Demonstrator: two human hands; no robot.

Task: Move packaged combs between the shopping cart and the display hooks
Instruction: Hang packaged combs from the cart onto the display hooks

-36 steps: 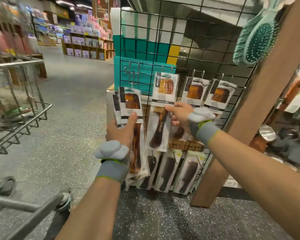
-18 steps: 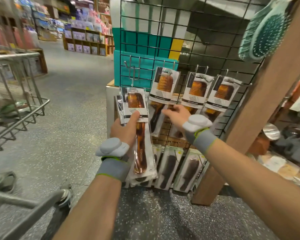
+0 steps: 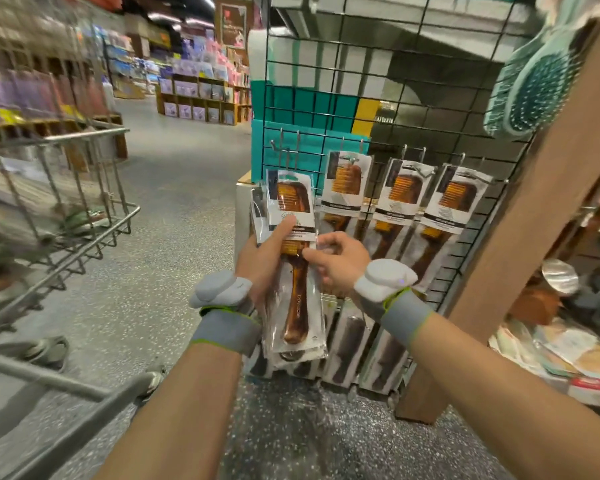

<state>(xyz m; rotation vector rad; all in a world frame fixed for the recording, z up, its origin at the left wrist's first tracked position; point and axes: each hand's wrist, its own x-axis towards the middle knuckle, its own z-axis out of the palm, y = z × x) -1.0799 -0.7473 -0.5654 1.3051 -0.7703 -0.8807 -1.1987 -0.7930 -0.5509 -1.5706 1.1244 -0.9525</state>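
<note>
The left hand held a stack of comb packs upright, just in front of the left edge of the wire grid. Its fingers were curled round the back of the stack, and its thumb pressed on the white label of the front pack. The brown comb in that pack stood with its teeth up and its handle down. The right hand was right beside the stack. Its thumb and first finger pinched the right edge of the front pack, and its other fingers were curled in. Three hanging comb packs sat side by side on hooks across the middle of the grid, to the right of the held stack. One more hook stuck out near the grid's left edge, just above the stack. Packs of dark combs stood in a row along the grid's bottom edge. A teal brush hung by the grid's top right corner, and a wooden post ran along its right edge. The shopping cart stood well apart on the left, on the speckled floor. The things in its basket were too blurry to tell. Each wrist wore a grey band with a white lump on top.
</note>
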